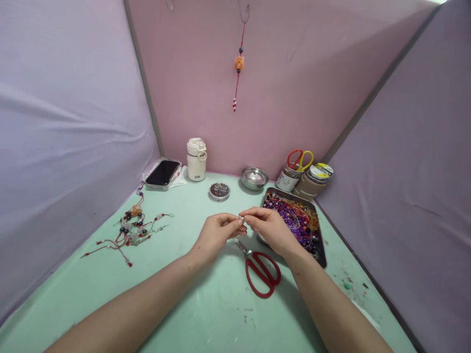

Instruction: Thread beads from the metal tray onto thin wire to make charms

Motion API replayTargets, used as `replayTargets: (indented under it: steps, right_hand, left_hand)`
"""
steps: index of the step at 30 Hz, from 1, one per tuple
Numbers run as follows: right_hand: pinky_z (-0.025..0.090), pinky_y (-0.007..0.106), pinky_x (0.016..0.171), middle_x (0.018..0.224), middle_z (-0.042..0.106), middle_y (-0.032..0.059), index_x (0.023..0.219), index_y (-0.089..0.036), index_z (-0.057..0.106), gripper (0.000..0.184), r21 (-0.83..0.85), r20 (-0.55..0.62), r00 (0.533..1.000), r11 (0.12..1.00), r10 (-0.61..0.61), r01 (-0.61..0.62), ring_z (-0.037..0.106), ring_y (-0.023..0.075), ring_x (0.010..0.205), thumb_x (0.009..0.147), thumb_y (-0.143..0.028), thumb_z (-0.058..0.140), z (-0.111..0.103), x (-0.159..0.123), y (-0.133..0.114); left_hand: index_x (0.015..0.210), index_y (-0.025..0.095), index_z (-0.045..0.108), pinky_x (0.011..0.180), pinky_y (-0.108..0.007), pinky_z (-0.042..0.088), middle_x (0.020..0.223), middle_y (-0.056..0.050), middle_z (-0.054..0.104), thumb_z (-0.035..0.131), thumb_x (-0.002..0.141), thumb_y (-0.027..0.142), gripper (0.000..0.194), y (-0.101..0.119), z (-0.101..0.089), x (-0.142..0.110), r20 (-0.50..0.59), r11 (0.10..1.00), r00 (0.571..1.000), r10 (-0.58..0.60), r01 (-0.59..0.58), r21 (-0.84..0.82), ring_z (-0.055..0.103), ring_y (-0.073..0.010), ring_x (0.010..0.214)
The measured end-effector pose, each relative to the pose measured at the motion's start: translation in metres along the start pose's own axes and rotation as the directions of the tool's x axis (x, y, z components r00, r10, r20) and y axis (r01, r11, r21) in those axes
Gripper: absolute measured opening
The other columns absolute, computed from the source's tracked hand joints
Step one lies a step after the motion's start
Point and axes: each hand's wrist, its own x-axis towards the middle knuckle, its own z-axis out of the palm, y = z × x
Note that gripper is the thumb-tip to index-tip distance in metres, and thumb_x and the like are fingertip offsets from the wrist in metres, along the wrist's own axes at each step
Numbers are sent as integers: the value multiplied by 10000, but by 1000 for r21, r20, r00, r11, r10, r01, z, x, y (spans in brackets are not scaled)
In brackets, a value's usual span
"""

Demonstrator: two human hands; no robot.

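Observation:
My left hand (221, 233) and my right hand (268, 228) meet fingertip to fingertip above the middle of the table. Both are closed in a pinch. A tiny pale, shiny piece (241, 217) shows between the fingertips, too small to name. Just below the hands lie scissors with red handles (263, 274), their blades pointing up and left under my fingers. Behind my right hand is a dark tray (323, 252) full of purple, dark and red beads and loose threads, partly hidden by that hand.
Strung bead pieces (132, 228) lie at left. Along the back stand a phone (163, 173), white bottle (196, 162), round tin (220, 191), metal bowl (253, 179), jar with scissors (289, 177) and thread spool (321, 170). A beaded cord (239, 63) hangs from a hook.

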Motion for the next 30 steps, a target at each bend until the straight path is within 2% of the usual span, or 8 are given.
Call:
replayTargets:
  steps: [6, 12, 15, 17, 19, 23, 30]
  right_hand:
    - [409, 313, 717, 790, 673, 34, 773, -233, 760, 127, -83, -15, 995, 992, -95, 93, 566, 174, 758, 744, -326, 679, 4, -4, -6]
    - [412, 327, 702, 747, 653, 35, 705, -237, 736, 131, -220, -30, 976, 954, -215, 203, 568, 182, 741, 782, -287, 643, 6, -7, -11]
    - [407, 327, 674, 719, 626, 33, 681, -236, 720, 130, -278, -52, 955, 923, -293, 268, 556, 181, 720, 782, -278, 649, 7, -9, -14]
    - [401, 329, 666, 720, 617, 31, 687, -239, 717, 131, -296, -61, 949, 913, -311, 280, 546, 176, 710, 787, -288, 648, 6, -10, -15]
    - [399, 330, 665, 728, 621, 30, 695, -241, 719, 133, -309, -61, 948, 909, -313, 280, 546, 174, 707, 792, -293, 645, 4, -11, -17]
    - [414, 326, 679, 725, 637, 29, 683, -232, 713, 133, -322, -49, 955, 909, -294, 263, 565, 174, 721, 787, -279, 645, 1, -11, -19]
    - [415, 297, 687, 707, 631, 13, 691, -187, 691, 191, -211, -8, 989, 967, -145, 140, 558, 150, 708, 787, -342, 632, 2, -11, -18]
  left_hand:
    - [786, 147, 697, 801, -320, 514, 791, -74, 733, 683, 723, 340, 204, -3, -2, 0, -3, 988, 997, 75, -74, 136, 681, -200, 800]
    - [784, 151, 704, 792, -318, 499, 798, -75, 730, 626, 751, 298, 169, -6, -3, 2, 18, 962, 991, 135, -135, 239, 670, -201, 792]
    - [878, 166, 703, 872, -331, 476, 935, -77, 727, 645, 732, 245, 177, -8, -3, 2, 44, 949, 981, 190, -194, 249, 656, -209, 908]
    - [988, 193, 690, 960, -333, 428, 1088, -70, 695, 671, 706, 209, 282, -8, -2, 2, 63, 934, 968, 243, -251, 254, 610, -213, 1053]
    - [1036, 204, 681, 989, -329, 404, 1151, -65, 673, 670, 713, 206, 323, -6, -1, 1, 83, 932, 967, 240, -254, 259, 581, -212, 1110]
    - [939, 176, 709, 902, -317, 451, 1039, -66, 717, 625, 767, 249, 204, -1, 1, 0, 90, 954, 987, 134, -153, 258, 634, -209, 994]
    - [850, 158, 731, 874, -320, 453, 936, -67, 739, 637, 760, 319, 206, 0, 1, -1, 107, 960, 992, 65, -91, 266, 647, -210, 941]
